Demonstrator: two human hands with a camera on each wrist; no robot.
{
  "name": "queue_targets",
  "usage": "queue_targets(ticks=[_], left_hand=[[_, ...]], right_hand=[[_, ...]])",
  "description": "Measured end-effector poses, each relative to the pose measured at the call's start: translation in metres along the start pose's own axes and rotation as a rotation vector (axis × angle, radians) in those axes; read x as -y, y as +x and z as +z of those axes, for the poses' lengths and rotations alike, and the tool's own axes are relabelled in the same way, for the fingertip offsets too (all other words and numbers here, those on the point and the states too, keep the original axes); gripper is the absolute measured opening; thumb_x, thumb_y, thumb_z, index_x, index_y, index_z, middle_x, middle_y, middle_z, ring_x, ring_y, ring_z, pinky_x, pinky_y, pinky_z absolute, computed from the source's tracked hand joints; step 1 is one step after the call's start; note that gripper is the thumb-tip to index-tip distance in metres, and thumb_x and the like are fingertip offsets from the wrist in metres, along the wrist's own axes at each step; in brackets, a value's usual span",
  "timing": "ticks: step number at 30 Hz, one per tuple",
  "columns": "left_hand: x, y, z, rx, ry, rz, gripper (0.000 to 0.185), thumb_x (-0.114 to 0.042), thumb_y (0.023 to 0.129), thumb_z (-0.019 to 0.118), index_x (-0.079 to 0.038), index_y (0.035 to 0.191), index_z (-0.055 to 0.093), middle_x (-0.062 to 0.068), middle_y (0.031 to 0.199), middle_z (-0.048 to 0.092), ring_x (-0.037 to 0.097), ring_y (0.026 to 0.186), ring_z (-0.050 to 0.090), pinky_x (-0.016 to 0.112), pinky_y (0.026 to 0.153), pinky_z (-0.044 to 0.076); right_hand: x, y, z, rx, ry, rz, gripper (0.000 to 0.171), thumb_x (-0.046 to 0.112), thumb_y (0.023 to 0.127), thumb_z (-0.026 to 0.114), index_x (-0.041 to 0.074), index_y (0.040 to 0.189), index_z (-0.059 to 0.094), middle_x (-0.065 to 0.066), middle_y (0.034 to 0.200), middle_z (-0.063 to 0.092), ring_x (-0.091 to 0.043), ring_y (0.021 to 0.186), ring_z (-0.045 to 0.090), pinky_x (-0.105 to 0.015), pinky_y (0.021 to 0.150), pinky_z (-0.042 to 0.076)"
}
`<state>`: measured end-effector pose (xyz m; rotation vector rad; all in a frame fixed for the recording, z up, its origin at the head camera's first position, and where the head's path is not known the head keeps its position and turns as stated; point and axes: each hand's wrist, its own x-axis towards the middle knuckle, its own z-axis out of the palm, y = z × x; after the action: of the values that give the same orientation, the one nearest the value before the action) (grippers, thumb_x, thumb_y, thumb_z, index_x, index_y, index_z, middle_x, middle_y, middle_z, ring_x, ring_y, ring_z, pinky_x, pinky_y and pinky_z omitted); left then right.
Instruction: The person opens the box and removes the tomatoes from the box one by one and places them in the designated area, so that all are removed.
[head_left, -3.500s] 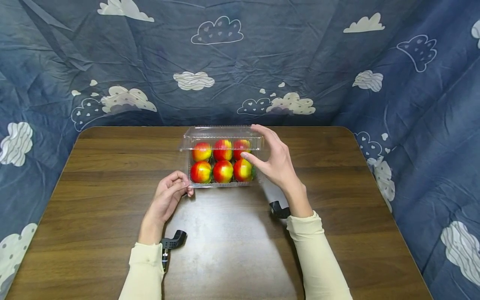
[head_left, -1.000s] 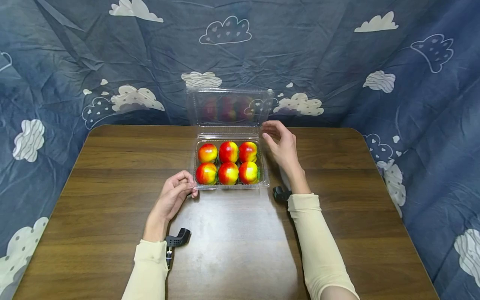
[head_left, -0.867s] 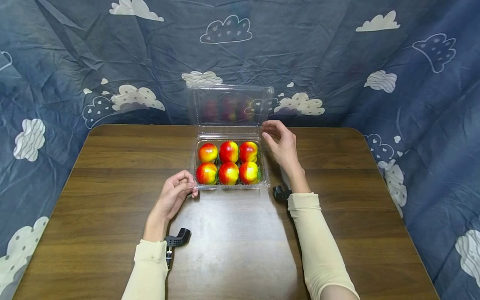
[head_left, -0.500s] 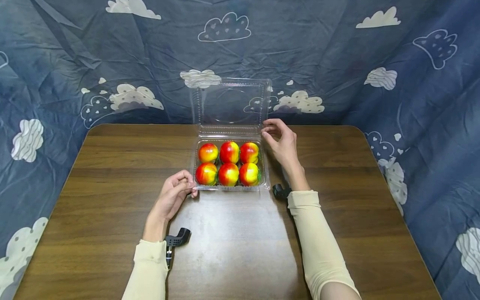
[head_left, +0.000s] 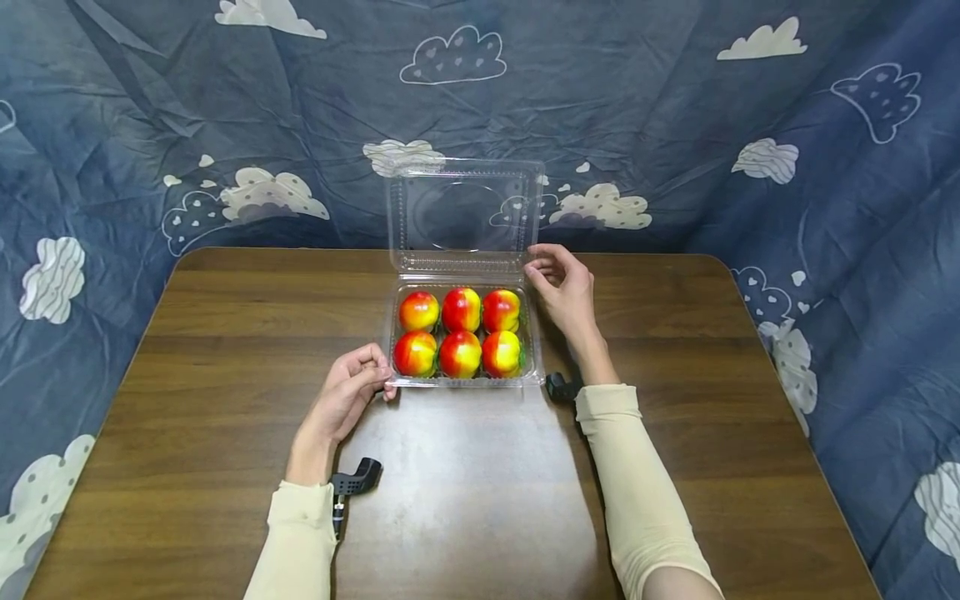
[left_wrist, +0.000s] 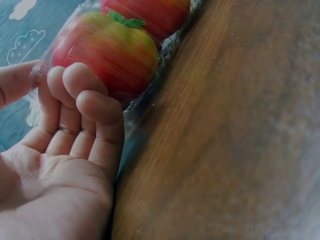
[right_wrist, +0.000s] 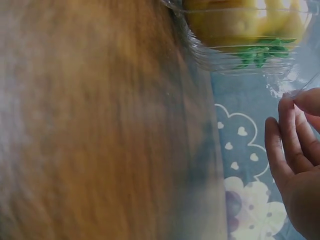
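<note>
In the head view, a clear plastic clamshell box [head_left: 465,382] stands at the table's back with its lid [head_left: 465,265] raised against the curtain. Inside sit two rows of glossy red-and-yellow fruits [head_left: 460,354], apple- or peach-like, with green leaves. My left hand [head_left: 347,392] pinches the box's front left corner between thumb and finger; in the left wrist view its other fingers [left_wrist: 102,107] curl beside a fruit [left_wrist: 107,55]. At the lid's right side near the hinge is my right hand [head_left: 567,292]. The right wrist view shows its thumb and fingertip [right_wrist: 286,103] pinching a clear plastic edge.
The brown wooden table [head_left: 675,467] has rounded back corners. A blue curtain [head_left: 645,100] with white clouds hangs close behind and along the sides. Black camera mounts [head_left: 356,477] sit at both wrists.
The lid has swung from leaning over the fruits to standing up behind them. My right hand has gone from over the box to the lid's hinge side. The left keeps its corner.
</note>
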<state>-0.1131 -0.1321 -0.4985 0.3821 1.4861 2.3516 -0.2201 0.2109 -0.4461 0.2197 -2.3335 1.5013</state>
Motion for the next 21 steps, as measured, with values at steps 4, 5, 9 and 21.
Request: queue_targets(ticks=[4,5,9,21], left_hand=[[0.001,0.0,0.0,0.0,0.01,-0.003,0.015,0.003,0.097,0.049,-0.002,0.083,0.051,0.005,0.076,0.057,0.016,0.065,0.055,0.024,0.062,0.052],[0.001,0.0,0.0,-0.001,0.011,-0.004,0.015,0.004,0.096,0.049,-0.003,0.083,0.051,0.005,0.076,0.057,0.016,0.064,0.054,0.024,0.062,0.052],[0.002,0.001,0.0,0.002,0.017,-0.008,0.015,0.005,0.096,0.049,-0.002,0.082,0.051,0.006,0.076,0.057,0.016,0.063,0.054,0.024,0.061,0.052],[0.002,-0.001,-0.002,0.001,0.028,0.004,0.014,0.004,0.096,0.048,-0.001,0.083,0.051,0.006,0.077,0.058,0.015,0.063,0.055,0.023,0.061,0.052]], right_hand=[[-0.001,-0.002,0.0,0.005,0.041,0.005,0.032,0.003,0.088,0.072,-0.002,0.119,0.066,-0.023,0.099,0.069,-0.038,0.086,0.065,-0.029,0.078,0.056],[-0.006,-0.001,0.001,0.004,0.046,0.006,0.032,0.004,0.088,0.072,-0.001,0.119,0.067,-0.022,0.099,0.07,-0.037,0.086,0.065,-0.027,0.077,0.056],[-0.023,-0.001,0.002,0.002,0.043,0.026,0.035,0.01,0.089,0.073,0.005,0.123,0.067,-0.018,0.102,0.071,-0.03,0.087,0.064,-0.014,0.076,0.052],[-0.025,0.001,0.005,0.026,0.051,0.063,0.033,0.009,0.091,0.071,0.0,0.122,0.067,-0.022,0.102,0.071,-0.029,0.087,0.064,-0.012,0.078,0.051]])
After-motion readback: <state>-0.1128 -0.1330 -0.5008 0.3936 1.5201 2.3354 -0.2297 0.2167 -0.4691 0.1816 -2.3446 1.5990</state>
